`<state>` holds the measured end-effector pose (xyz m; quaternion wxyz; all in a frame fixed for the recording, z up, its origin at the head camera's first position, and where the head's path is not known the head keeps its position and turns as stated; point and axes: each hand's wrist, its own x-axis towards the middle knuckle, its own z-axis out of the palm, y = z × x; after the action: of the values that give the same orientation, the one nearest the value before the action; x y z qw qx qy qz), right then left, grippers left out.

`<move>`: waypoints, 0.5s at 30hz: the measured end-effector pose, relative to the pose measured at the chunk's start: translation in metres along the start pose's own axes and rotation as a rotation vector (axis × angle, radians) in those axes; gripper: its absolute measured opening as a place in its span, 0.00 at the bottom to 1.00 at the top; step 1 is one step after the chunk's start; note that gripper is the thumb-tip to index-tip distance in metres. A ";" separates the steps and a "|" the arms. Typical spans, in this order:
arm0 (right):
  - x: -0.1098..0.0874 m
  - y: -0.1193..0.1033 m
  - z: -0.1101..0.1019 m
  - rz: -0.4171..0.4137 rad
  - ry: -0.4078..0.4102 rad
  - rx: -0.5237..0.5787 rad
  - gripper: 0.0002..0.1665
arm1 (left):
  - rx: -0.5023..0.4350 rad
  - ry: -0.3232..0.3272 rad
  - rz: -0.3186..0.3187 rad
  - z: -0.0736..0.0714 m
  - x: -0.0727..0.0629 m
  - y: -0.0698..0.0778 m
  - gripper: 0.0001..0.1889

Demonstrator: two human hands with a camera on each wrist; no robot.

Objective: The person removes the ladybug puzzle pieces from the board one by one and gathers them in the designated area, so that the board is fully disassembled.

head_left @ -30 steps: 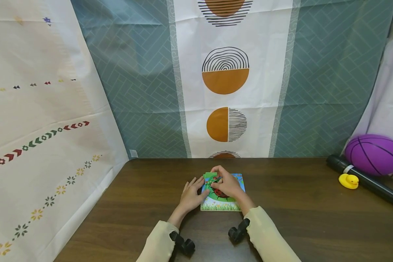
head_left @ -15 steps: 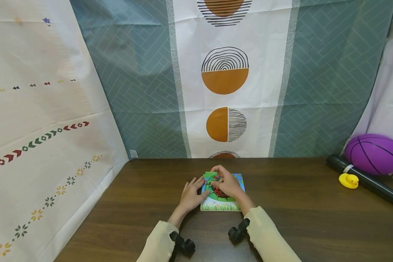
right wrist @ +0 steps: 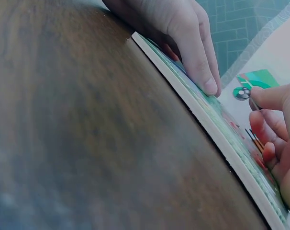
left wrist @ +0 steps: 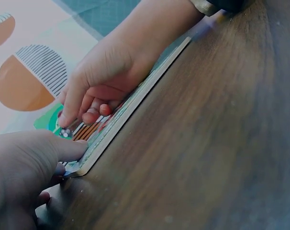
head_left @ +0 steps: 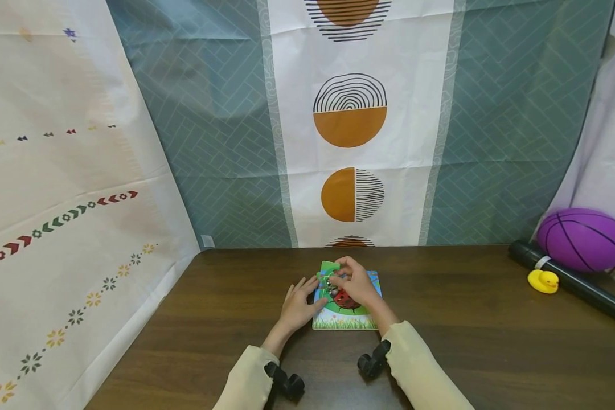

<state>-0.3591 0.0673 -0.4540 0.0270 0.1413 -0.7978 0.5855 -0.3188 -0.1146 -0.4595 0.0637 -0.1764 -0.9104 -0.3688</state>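
A flat puzzle board (head_left: 346,323) with a ladybug picture lies on the table. My right hand (head_left: 357,286) pinches a green puzzle piece (head_left: 329,266) between thumb and fingers at the board's upper left. In the right wrist view this piece (right wrist: 261,78) shows tilted up off the board, with part of the ladybug's head printed on it. My left hand (head_left: 297,306) rests along the board's left edge, its fingers extended. Seen from the left wrist, the left thumb (left wrist: 71,149) lies on the board's near corner. Below the piece, brownish stripes show on the board.
The brown wooden table (head_left: 225,319) stretches out around the board. At the far right lie a purple ball (head_left: 584,239), a black tube (head_left: 589,293) and a yellow rubber duck (head_left: 543,281). A patterned cloth (head_left: 356,142) hangs behind the table's back edge.
The green puzzle piece has come up and away from the board in my right hand, which has shifted slightly up and to the right. My left hand has stayed in place.
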 end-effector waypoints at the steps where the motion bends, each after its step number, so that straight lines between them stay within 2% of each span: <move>1: 0.000 0.000 -0.001 -0.011 0.008 0.004 0.24 | 0.002 0.001 0.001 0.000 0.000 0.000 0.31; 7: 0.000 0.000 -0.019 -0.049 0.087 0.030 0.24 | -0.014 0.001 0.011 0.000 0.000 0.001 0.31; 11: -0.001 0.006 -0.042 -0.016 0.165 0.046 0.27 | -0.028 0.004 0.011 0.000 -0.001 0.000 0.30; 15: -0.004 0.015 -0.072 0.027 0.228 0.008 0.30 | -0.027 0.004 0.009 0.000 -0.002 -0.001 0.30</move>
<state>-0.3679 0.1398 -0.4462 0.1091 0.0630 -0.7889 0.6015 -0.3173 -0.1162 -0.4605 0.0649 -0.1804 -0.9045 -0.3810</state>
